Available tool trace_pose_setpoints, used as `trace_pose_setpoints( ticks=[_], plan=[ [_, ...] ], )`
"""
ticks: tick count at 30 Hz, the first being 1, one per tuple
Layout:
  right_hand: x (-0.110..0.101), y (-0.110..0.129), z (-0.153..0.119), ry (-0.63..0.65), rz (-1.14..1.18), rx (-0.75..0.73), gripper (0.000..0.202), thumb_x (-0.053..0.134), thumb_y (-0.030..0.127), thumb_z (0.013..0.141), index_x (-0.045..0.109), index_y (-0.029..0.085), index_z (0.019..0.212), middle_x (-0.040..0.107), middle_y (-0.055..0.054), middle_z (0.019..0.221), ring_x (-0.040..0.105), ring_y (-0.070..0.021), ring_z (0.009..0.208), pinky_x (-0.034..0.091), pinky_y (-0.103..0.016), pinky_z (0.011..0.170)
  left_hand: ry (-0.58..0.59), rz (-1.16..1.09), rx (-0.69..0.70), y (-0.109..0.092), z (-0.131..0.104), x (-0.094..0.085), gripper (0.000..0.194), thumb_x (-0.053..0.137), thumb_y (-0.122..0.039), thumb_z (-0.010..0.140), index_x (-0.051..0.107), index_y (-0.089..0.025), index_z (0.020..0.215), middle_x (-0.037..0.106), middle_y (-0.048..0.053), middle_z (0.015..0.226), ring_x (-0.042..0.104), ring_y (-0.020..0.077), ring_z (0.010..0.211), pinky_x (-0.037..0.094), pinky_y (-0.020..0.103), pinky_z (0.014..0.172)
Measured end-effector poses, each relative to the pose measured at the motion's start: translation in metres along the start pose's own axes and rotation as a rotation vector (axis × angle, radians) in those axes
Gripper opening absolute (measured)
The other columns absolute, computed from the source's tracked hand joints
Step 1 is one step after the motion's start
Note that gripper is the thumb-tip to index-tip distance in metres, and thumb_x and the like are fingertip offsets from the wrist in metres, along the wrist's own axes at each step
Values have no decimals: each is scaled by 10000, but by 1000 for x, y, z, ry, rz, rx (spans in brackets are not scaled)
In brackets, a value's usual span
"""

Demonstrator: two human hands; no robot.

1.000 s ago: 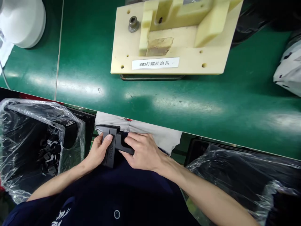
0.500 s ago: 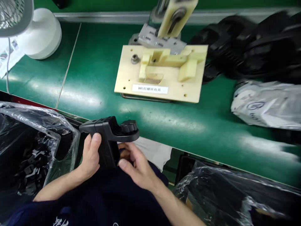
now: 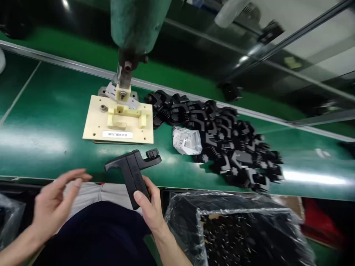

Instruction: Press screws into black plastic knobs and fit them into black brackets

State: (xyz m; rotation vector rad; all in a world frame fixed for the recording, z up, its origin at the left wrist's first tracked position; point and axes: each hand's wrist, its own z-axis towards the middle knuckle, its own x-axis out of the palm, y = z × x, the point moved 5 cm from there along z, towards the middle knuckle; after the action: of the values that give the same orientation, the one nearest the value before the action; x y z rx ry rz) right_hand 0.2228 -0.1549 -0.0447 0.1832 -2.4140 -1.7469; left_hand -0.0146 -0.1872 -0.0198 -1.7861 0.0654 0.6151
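A black plastic clamp-like part with a knob (image 3: 135, 173) is in my right hand (image 3: 152, 207), thumb on its front face and fingers behind. It tilts over the front edge of the green bench, its hooked arm pointing left and its knob at the upper right. My left hand (image 3: 54, 203) is apart from the part, to its left, with fingers stretched out and nothing in them. Behind the part, a cream fixture plate (image 3: 94, 122) with raised blocks and a white label lies on the bench under a green press (image 3: 138, 26).
Many similar black parts (image 3: 222, 129) are piled on the bench (image 3: 55, 118) at the right, beside a printed plastic bag (image 3: 187, 141). Below the bench edge stands a plastic-lined box (image 3: 199, 229) of small dark pieces. Another plastic liner (image 3: 12, 218) shows at the far left.
My left hand has let go of the black part and moved left. My right hand now holds it by its lower body. The view has swung right, showing the pile and the right box.
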Motion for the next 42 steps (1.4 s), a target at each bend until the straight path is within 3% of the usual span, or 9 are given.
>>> trace_pose_setpoints(
  ticks=[4,9,12,16,21,28,34,38,42],
  plan=[
    [-49,25,13,-145,-133,-97,500,631,551,740,649,153,1043,666,-76,887,611,-226,794,498,-323,656,-200,336,268,-7,67,-28,247,460,-468,836,632,-312,920,729,-12,879,673,216,786,525,352,778],
    [-97,83,44,-367,-205,-213,456,652,537,711,653,145,945,675,-84,827,601,-187,627,448,-274,477,-105,751,405,4,182,-25,578,174,-459,909,543,-83,1146,561,162,1290,478,302,1238,360,436,1062],
    [-113,115,72,-427,-167,-211,423,662,546,693,620,142,810,632,-48,644,474,-112,431,326,-228,353,-85,899,406,5,224,-18,644,61,-421,943,449,-13,1257,411,213,1419,338,343,1347,260,497,1103],
    [-124,150,126,-398,-127,-118,413,699,535,649,539,156,668,552,-14,490,377,-72,359,227,-196,295,-70,901,423,-4,240,-10,590,114,-374,952,411,-4,1303,380,218,1434,309,366,1360,224,518,1101],
    [-110,180,213,-271,-177,21,353,701,454,698,520,151,676,563,-26,496,315,-46,310,189,-182,273,-103,875,381,0,251,-8,562,248,-358,908,459,-25,1309,406,230,1425,323,377,1354,202,504,1109],
    [-76,183,301,-338,-189,-4,301,512,335,934,485,147,700,486,54,529,461,-53,435,379,-154,405,-96,849,361,7,259,-8,578,276,-384,898,469,-49,1328,409,217,1444,330,347,1359,176,487,1119],
    [-68,171,280,-277,-256,-74,227,663,302,818,570,113,733,614,-4,648,521,-60,501,405,-164,441,-100,850,360,8,258,-9,571,281,-385,899,467,-65,1334,415,202,1448,322,334,1366,183,482,1116],
    [-81,168,231,-273,-321,-174,295,784,334,621,615,112,717,650,-41,640,531,-79,503,394,-177,436,-115,840,374,8,256,-10,573,281,-384,896,476,-68,1333,427,201,1438,323,340,1368,199,488,1111],
    [-109,160,167,-356,-377,-254,414,801,405,562,635,131,826,665,-36,663,555,-107,525,421,-206,458,-106,836,360,8,254,-11,599,269,-379,888,470,-35,1336,414,217,1441,312,351,1373,202,495,1112]
  ],
)
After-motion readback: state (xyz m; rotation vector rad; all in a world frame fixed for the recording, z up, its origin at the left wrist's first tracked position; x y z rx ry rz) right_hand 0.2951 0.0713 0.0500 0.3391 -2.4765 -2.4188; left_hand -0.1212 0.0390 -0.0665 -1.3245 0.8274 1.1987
